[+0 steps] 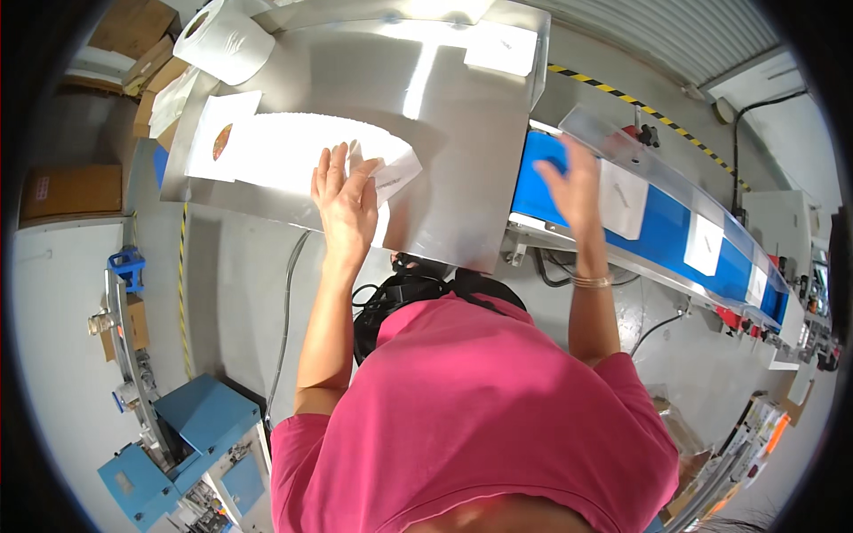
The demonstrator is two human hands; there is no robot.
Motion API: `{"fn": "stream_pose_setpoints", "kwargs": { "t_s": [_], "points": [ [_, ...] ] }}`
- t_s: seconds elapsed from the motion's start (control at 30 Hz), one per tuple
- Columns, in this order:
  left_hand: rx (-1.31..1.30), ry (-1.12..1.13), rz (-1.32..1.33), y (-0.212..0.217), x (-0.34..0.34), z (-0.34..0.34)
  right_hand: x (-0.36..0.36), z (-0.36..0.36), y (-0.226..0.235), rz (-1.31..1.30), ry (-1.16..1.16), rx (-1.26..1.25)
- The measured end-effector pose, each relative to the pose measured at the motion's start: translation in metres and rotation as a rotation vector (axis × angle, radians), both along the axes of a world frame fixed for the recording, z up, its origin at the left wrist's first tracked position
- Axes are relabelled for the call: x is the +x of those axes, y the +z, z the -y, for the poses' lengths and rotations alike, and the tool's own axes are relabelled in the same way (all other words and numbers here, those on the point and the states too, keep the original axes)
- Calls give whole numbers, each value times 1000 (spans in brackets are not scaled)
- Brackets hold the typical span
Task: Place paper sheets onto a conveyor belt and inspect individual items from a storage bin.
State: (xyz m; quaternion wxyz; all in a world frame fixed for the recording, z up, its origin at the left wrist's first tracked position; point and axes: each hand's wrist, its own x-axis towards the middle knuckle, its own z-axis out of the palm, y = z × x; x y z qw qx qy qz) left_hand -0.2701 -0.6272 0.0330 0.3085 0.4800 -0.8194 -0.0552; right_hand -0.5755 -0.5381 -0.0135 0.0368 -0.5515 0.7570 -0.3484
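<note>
My left hand [345, 200] lies on the near right end of a long fanned row of white flat packets [293, 147] on the metal table [462, 151]. Its fingers are stretched out, touching a white packet with small dark print [391, 178] at the end of the row. Over the near end of the blue conveyor belt [538, 182] hovers my right hand [576, 185], thumb and fingers apart, nothing visible in it. Just right of it a white packet [622, 200] lies on the belt. Farther along the belt is another white packet [704, 244].
A large white roll [224, 40] stands at the table's far left corner. A white stack [500, 49] sits at the far right corner. A clear guard [640, 147] runs along the belt's far side. Cables [289, 311] hang below the table. Blue machine housings [209, 413] stand lower left.
</note>
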Motion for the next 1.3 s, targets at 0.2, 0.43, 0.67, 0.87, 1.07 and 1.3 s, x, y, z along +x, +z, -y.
{"fn": "stream_pose_setpoints", "kwargs": {
  "t_s": [0.2,0.43,0.67,0.87,1.07,1.3],
  "points": [
    [-3,-104,33,1,-1,-1,100,82,7,598,690,108],
    [-29,-36,-58,-4,14,14,82,54,-13,976,452,177],
    [14,-45,-27,-6,22,20,-30,-20,-27,433,-477,191],
    [5,-42,-16,-6,20,20,-11,-4,-13,-80,-250,-76],
    [13,-96,-14,0,19,19,105,76,21,602,544,159],
    [75,-95,-23,5,21,26,112,91,-7,725,605,254]
  ]
}}
